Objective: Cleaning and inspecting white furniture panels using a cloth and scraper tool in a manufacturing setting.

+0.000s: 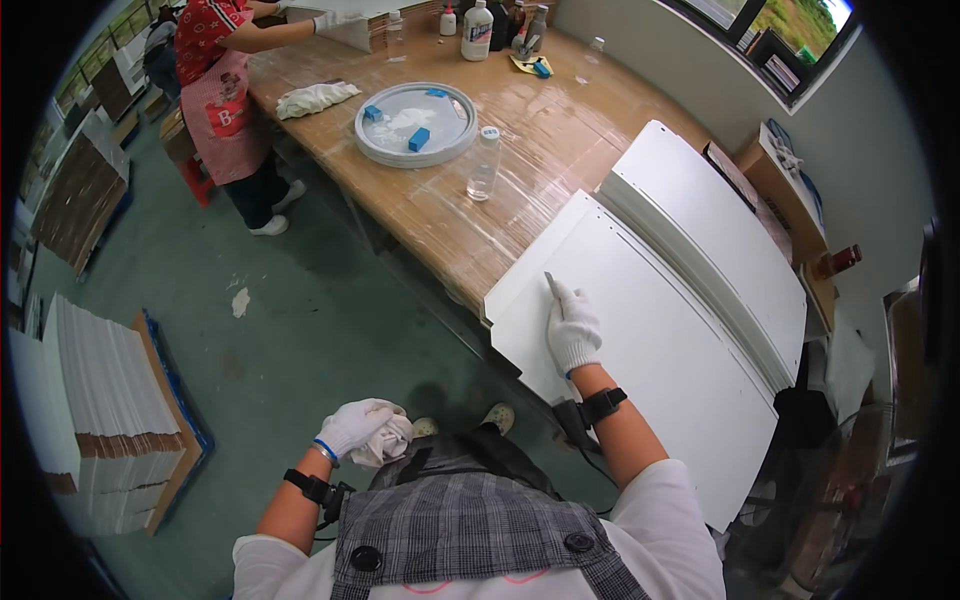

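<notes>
My right hand point(573, 328), in a white glove, rests on a large white board point(660, 340) lying on the wooden table point(520, 160), and holds a thin grey blade-like tool point(553, 287) against the board. My left hand point(352, 426), also gloved, is down near my waist and grips a crumpled white cloth point(392, 440). More white boards point(710, 220) are stacked beyond the first one.
A round white tray point(372, 140) with blue sponges, a clear bottle point(484, 163) and a white rag point(316, 98) sit on the table. Another person in a red apron point(225, 105) works at the far end. Stacked sheets point(110, 410) stand on the green floor at left.
</notes>
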